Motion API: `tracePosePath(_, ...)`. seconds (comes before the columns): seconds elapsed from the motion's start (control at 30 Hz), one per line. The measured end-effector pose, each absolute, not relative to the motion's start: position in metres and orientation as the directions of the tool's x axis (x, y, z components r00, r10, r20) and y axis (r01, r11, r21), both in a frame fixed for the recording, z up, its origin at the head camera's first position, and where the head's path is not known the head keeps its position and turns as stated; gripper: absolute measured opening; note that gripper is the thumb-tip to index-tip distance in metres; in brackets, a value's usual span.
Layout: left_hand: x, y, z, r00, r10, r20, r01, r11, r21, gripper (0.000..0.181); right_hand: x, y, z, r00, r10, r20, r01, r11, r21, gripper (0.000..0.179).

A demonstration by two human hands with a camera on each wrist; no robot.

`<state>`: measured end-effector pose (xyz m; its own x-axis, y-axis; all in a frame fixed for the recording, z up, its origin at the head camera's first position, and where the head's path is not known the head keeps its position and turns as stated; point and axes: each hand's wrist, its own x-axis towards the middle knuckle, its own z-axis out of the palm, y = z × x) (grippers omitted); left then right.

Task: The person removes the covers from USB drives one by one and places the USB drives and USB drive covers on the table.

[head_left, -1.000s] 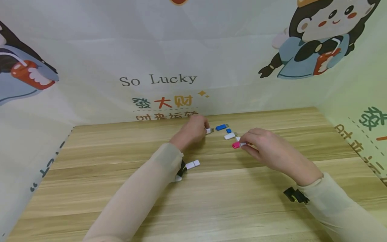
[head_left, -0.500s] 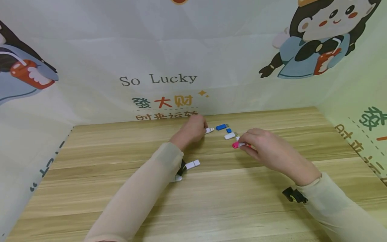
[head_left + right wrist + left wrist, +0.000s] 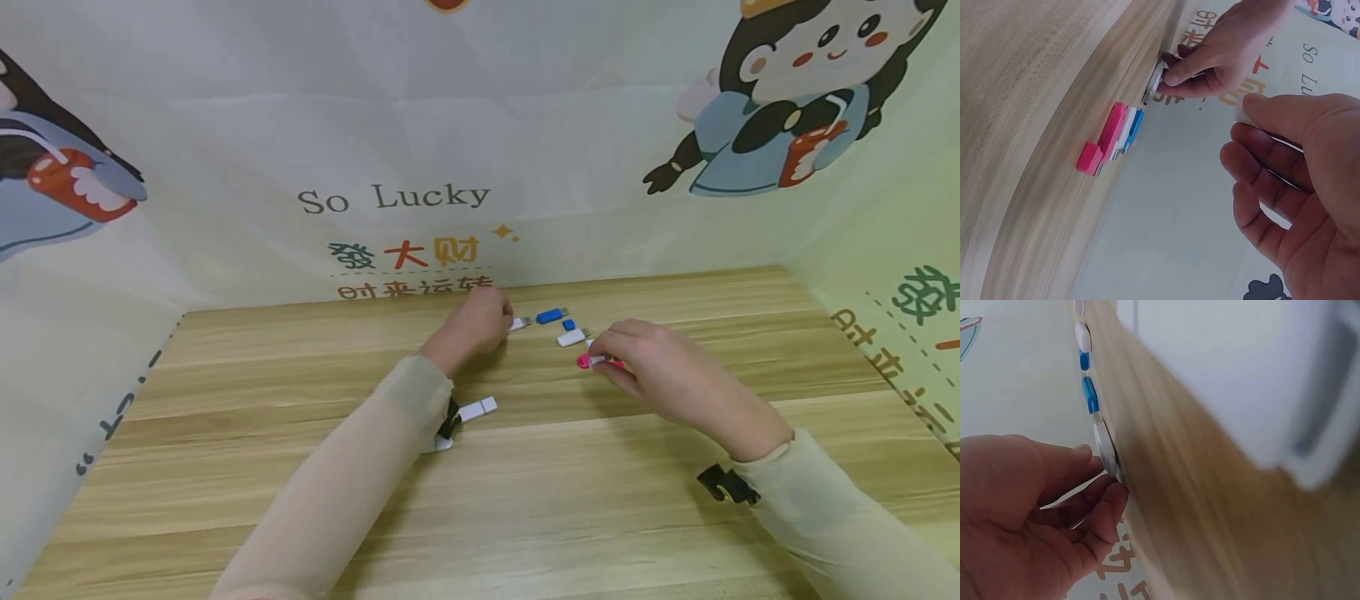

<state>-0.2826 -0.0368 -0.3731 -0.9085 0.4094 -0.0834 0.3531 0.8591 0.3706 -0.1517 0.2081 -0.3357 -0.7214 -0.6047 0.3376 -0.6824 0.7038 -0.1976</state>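
My left hand, at the back of the table, pinches the end of a white USB flash drive, its metal plug pointing right. In the left wrist view, thumb and fingertips hold that drive's rear end. Near the pink flash drive, my right hand pinches a small white cap between thumb and index finger, raised off the table in the right wrist view. A pink flash drive with its pink cap lies below, partly hidden by the right hand in the head view.
Between the hands lie a blue flash drive, a small blue cap and a white flash drive. Another white flash drive lies beside the left sleeve. A printed cloth rises behind the table.
My right hand has shifted very slightly left with the white cap. The left hand stays on the white flash drive in nearly the same place.
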Motion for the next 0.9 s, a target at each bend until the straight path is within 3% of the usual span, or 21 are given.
tracePosePath(0.27,-0.273,-0.044,-0.366,-0.925,0.374,-0.06,0.321,0.859,0.399,0.031,-0.157,0.204,-0.335,-0.721,-0.606,0.335,-0.682,0.707,-0.189,0.014)
tracePosePath(0.9,-0.238,-0.07,-0.341,-0.924,0.377,0.066,0.38,0.886,0.266,0.042,-0.191,0.178,-0.334,-0.743,-0.614,0.267,-0.666,0.719,-0.2,0.008)
